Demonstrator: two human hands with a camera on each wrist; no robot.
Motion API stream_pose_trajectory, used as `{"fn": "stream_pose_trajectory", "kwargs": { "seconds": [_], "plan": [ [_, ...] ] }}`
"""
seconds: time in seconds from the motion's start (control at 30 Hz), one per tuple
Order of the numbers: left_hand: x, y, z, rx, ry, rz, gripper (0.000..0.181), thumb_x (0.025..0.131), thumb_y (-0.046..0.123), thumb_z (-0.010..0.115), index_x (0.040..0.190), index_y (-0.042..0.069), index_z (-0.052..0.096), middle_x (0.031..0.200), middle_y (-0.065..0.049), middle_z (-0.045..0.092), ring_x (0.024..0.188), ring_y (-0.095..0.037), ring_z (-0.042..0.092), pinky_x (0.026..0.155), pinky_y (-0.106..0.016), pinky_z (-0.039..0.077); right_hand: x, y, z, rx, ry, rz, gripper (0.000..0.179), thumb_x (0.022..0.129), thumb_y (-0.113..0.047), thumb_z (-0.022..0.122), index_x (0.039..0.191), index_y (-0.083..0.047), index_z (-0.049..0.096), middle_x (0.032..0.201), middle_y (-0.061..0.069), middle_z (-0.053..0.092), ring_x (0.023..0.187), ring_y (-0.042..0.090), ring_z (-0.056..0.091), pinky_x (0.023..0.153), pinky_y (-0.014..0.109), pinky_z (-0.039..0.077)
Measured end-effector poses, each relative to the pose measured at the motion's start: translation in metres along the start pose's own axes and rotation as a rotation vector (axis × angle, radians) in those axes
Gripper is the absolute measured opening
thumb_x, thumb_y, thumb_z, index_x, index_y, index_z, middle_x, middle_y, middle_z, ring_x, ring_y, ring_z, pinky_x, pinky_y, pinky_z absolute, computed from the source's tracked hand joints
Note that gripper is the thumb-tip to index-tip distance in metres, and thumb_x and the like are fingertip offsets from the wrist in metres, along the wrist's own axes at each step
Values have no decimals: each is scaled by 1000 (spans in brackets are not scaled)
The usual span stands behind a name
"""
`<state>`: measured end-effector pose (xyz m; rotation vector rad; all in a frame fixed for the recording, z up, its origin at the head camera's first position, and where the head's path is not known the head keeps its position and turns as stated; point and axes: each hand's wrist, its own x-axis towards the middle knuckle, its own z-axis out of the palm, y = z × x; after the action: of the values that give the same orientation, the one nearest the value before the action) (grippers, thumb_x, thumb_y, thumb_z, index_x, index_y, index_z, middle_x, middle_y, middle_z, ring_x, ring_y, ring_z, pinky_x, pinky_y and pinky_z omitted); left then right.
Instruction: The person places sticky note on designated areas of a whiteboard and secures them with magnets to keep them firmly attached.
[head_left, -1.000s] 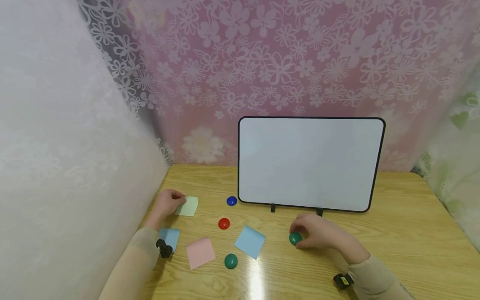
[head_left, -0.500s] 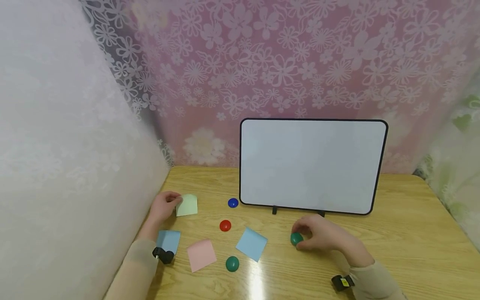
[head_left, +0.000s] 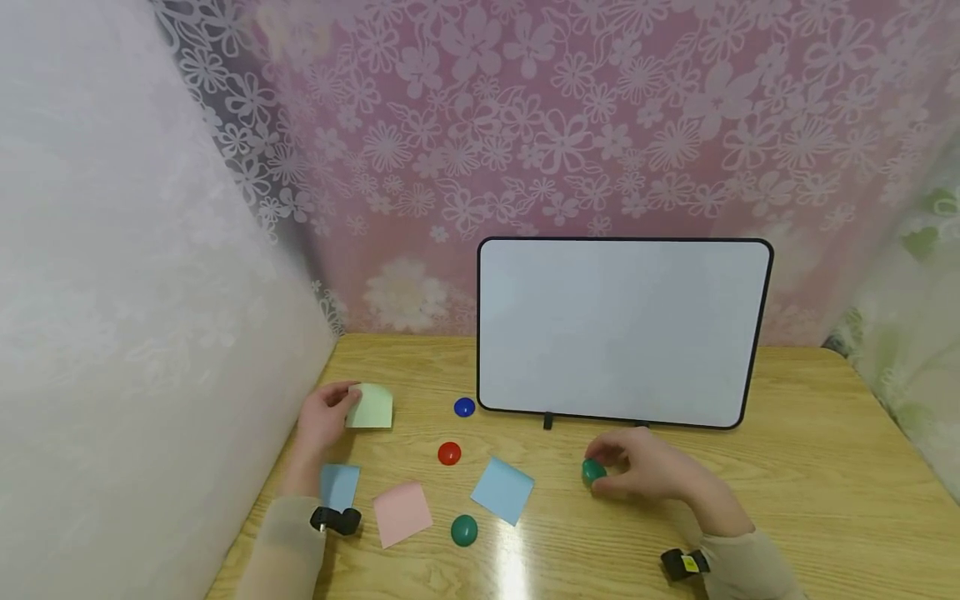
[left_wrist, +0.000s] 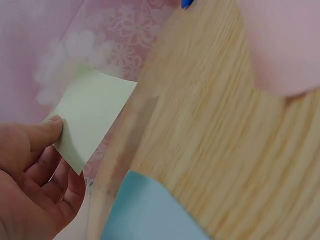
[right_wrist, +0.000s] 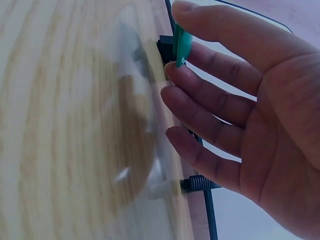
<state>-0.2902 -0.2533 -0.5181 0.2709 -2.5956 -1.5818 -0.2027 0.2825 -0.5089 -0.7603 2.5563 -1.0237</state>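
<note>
My left hand [head_left: 324, 417] pinches a pale green sticky note [head_left: 371, 407] by its left edge; in the left wrist view the note [left_wrist: 95, 112] is raised off the table, thumb on its face. My right hand [head_left: 651, 467] holds a round green magnet [head_left: 593, 472] between thumb and fingers, in front of the whiteboard [head_left: 622, 329]. The right wrist view shows that magnet [right_wrist: 182, 44] edge-on at the fingertips, the other fingers loosely bent. A blue sticky note [head_left: 340, 486] lies near my left wrist, partly covered by it.
On the wooden table [head_left: 817, 467] lie a pink sticky note [head_left: 402, 513], another blue sticky note [head_left: 503, 491], a blue magnet [head_left: 464, 407], a red magnet [head_left: 449, 453] and a second green magnet [head_left: 464, 530]. The whiteboard stands upright on small black feet [head_left: 547, 421] at the back.
The pale green note has come up off the table in my left hand, shifting slightly left. The green magnet in my right hand has tilted and lifted a little.
</note>
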Motion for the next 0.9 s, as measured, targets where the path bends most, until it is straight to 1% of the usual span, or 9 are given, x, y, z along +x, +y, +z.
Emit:
{"fn": "stream_pose_trajectory", "kwargs": {
  "seconds": [0.1,0.17,0.27,0.43,0.6,0.77,0.9],
  "plan": [
    [-5,3,4,-14,30,-3,35,105,26,73,131,3,75,123,-17,74,109,-23,63,81,-23,49,-1,1,-3,-12,7,-5,34,94,-40,85,121,-21,74,112,-15,71,104,10,70,89,37,59],
    [-7,2,7,-32,41,-10,34,104,27,74,128,2,76,120,-16,75,102,-20,63,76,-22,50,-2,1,-5,-13,7,-8,34,94,-40,85,121,-21,74,112,-15,72,104,9,70,88,37,59],
    [-10,0,11,-55,47,-21,35,104,28,74,126,1,77,120,-15,75,96,-17,62,72,-21,52,-3,1,-6,-15,12,-17,34,95,-38,85,121,-20,74,111,-14,72,102,9,70,87,37,59],
    [-13,-4,17,-80,47,-38,37,105,29,73,128,1,76,126,-15,74,101,-16,62,75,-20,53,-5,0,-8,-19,23,-24,32,95,-36,85,119,-20,74,109,-14,72,100,8,69,86,37,60],
    [-16,-4,21,-129,46,-41,35,105,27,74,127,-1,76,126,-15,74,104,-17,64,77,-19,54,-6,0,-9,-17,36,-21,32,94,-38,85,119,-20,74,108,-15,71,100,8,69,85,38,60],
    [-16,-4,21,-187,46,-54,35,105,26,73,127,-1,76,125,-14,73,101,-17,64,77,-20,55,-6,0,-10,-4,46,-13,30,94,-38,85,117,-22,74,107,-15,71,100,8,69,85,37,60],
    [-15,-3,21,-212,51,-56,36,106,27,72,128,0,75,124,-12,73,99,-17,64,77,-22,56,-8,1,-11,11,51,8,30,94,-38,86,117,-23,75,108,-15,71,100,8,68,85,37,60]
  ]
}}
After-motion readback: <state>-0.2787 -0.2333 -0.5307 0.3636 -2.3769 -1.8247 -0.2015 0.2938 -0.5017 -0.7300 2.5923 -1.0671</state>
